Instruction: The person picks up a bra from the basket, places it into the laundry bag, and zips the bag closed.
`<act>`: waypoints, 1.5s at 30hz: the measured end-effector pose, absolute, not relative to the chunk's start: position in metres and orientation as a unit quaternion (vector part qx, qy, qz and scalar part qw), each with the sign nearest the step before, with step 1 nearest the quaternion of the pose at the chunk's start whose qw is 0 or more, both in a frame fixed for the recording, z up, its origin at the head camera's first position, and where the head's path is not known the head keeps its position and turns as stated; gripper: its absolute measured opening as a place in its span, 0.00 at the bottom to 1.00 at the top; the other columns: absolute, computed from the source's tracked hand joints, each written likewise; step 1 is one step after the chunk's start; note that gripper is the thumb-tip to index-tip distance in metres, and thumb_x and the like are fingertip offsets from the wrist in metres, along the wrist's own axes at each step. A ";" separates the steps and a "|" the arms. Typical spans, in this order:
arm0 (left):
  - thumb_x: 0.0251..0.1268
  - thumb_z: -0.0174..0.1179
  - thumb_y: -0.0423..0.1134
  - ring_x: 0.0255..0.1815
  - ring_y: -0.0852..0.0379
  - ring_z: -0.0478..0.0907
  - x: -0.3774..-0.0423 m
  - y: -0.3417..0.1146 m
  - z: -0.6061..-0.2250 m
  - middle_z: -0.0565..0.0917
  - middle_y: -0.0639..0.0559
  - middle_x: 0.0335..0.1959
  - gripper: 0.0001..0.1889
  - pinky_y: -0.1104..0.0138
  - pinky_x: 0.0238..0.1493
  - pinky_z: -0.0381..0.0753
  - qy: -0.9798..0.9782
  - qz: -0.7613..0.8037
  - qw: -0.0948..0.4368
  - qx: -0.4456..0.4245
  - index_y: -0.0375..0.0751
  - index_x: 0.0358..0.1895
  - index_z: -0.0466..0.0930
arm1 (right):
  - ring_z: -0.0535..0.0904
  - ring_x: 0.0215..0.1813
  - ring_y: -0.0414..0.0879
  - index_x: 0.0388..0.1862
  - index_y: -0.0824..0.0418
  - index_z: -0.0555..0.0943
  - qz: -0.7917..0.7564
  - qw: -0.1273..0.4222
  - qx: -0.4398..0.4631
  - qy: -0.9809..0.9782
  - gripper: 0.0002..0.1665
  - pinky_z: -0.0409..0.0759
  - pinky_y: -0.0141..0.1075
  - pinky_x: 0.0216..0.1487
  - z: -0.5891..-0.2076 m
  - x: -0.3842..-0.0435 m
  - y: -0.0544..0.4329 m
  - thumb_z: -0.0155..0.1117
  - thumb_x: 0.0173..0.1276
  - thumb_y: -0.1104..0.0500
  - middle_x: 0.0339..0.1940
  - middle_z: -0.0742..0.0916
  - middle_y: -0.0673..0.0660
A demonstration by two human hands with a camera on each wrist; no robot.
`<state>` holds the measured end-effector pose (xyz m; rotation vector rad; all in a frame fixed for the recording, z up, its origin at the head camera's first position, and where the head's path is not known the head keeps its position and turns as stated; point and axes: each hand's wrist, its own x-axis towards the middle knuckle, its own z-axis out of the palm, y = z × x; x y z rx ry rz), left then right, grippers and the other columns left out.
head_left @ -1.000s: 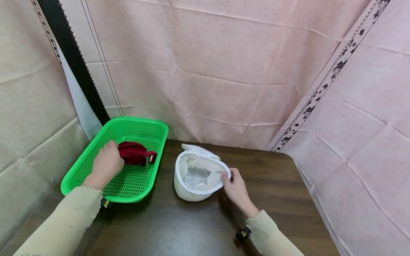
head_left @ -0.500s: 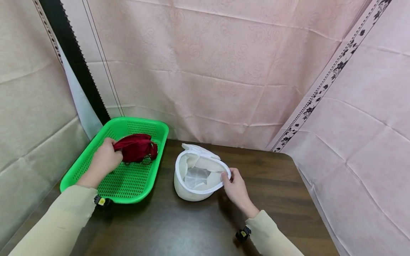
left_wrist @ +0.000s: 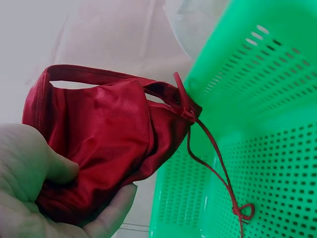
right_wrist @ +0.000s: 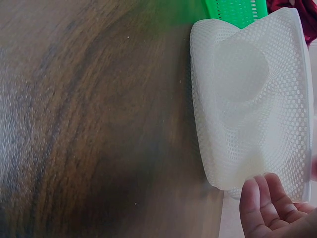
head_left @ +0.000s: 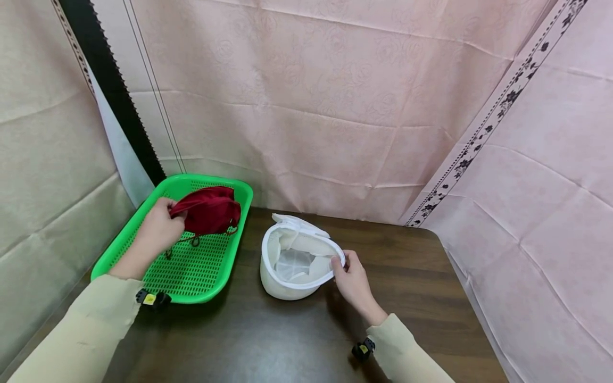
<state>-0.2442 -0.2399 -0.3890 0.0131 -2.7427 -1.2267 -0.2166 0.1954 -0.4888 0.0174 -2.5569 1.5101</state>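
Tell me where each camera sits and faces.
Head: worn on the head, facing forward and down at green basket, white mesh container; left grip, right grip and sleeves show.
Left wrist: worn there, facing the red cloth item; left grip shows.
Right wrist: worn there, facing the white mesh container; part of right grip shows.
Head and left wrist share the red cloth item.

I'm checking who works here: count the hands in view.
2: the left hand grips the red cloth over the basket; the right hand holds the white bag by its rim. No others show.
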 end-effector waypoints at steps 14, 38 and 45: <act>0.76 0.44 0.49 0.46 0.43 0.75 -0.236 -0.221 -0.359 0.70 0.34 0.55 0.24 0.64 0.35 0.77 -0.854 -0.519 0.047 -0.005 0.29 0.60 0.60 | 0.77 0.25 0.47 0.50 0.60 0.74 0.511 0.086 0.007 -0.855 0.14 0.78 0.37 0.27 -0.486 -0.216 0.195 0.58 0.73 0.54 0.30 0.80 0.56; 0.74 0.51 0.42 0.66 0.41 0.63 -0.224 -0.171 -0.286 0.61 0.44 0.69 0.26 0.57 0.51 0.78 -0.646 -0.754 -0.007 -0.121 0.45 0.71 0.58 | 0.77 0.28 0.48 0.51 0.61 0.73 0.511 0.075 0.011 -0.856 0.14 0.78 0.39 0.29 -0.485 -0.216 0.194 0.57 0.74 0.53 0.32 0.79 0.57; 0.76 0.48 0.38 0.66 0.41 0.64 -0.223 -0.154 -0.270 0.63 0.43 0.69 0.23 0.57 0.51 0.78 -0.609 -0.776 -0.006 -0.164 0.45 0.71 0.60 | 0.77 0.29 0.48 0.52 0.60 0.73 0.511 0.073 0.016 -0.856 0.15 0.78 0.39 0.30 -0.486 -0.216 0.194 0.55 0.74 0.53 0.33 0.79 0.57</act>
